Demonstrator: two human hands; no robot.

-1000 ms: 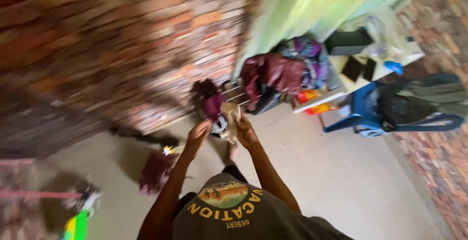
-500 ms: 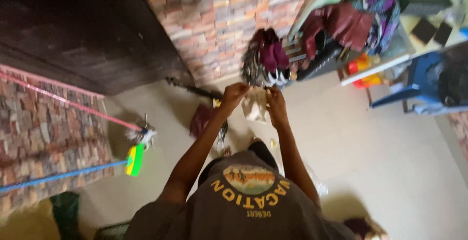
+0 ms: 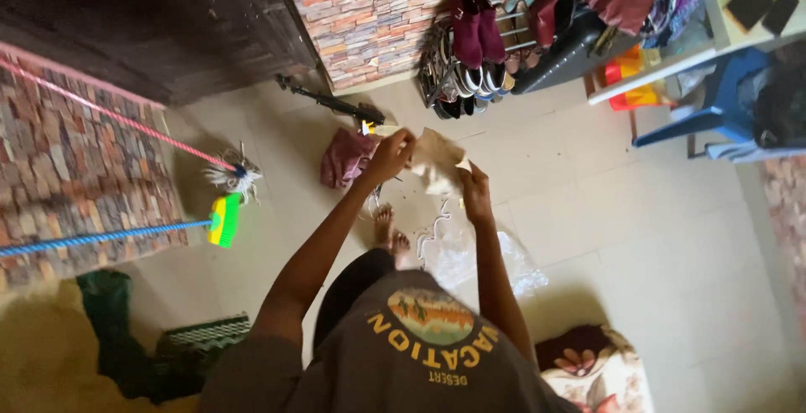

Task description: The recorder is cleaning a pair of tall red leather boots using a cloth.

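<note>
I hold a tan cloth [image 3: 437,159] at frame centre, stretched between my hands: my left hand [image 3: 391,154] pinches its left edge, my right hand [image 3: 476,195] grips its lower right corner. Since half a second ago, the shoe rack [image 3: 466,52] sits farther up-frame and my right hand has dropped lower.

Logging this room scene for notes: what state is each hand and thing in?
Left hand: gripping the cloth.
Right hand: gripping the cloth.
Cloth: beige, crumpled, held up between both hands.
Maroon garment: heaped on the floor.
Shoe rack: full.
Green broom: propped against the wall.
</note>
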